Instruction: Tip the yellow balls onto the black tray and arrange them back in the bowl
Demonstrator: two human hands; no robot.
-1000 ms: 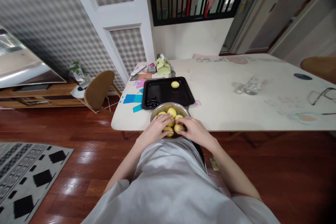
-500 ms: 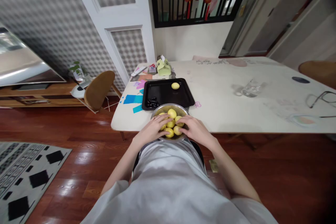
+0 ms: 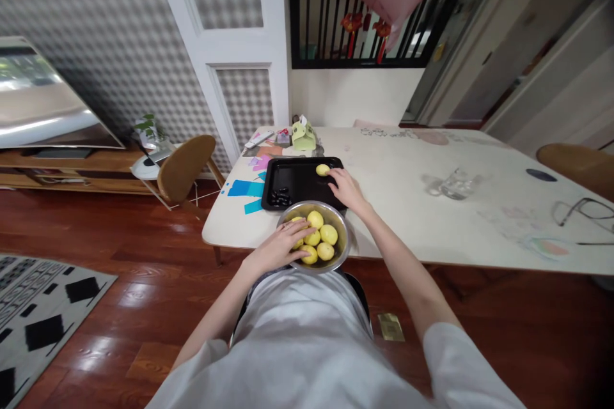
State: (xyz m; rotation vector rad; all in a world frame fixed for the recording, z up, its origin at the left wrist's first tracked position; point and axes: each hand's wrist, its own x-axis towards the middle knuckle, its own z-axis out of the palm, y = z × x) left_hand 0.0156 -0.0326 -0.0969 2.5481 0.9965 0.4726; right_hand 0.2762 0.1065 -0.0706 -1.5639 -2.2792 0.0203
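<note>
Table (image 3: 398, 217): pale, long, printed with patches of colour at its left end
Tray (image 3: 304, 188): black, near the table's left end; small dark shiny pieces (image 3: 279, 197) in its near left corner, too small to identify
Lemon (image 3: 322, 170): single, yellow, lying inside the tray towards its far right corner
Right hand (image 3: 346, 188): over the tray's right edge, thumb and fingers parted, fingertips at the lemon's right side; whether they touch it, cannot be told
Bowl (image 3: 341, 244): metal, round, at the table's near edge, just by the tray's near edge
Lemons (image 3: 329, 234): several, yellow, inside the bowl
Left hand (image 3: 283, 243): over the bowl's left rim, fingers and thumb spread upon the lemons, closed round none
Tissue box (image 3: 304, 135): green, beyond the tray, near the table's far edge
</note>
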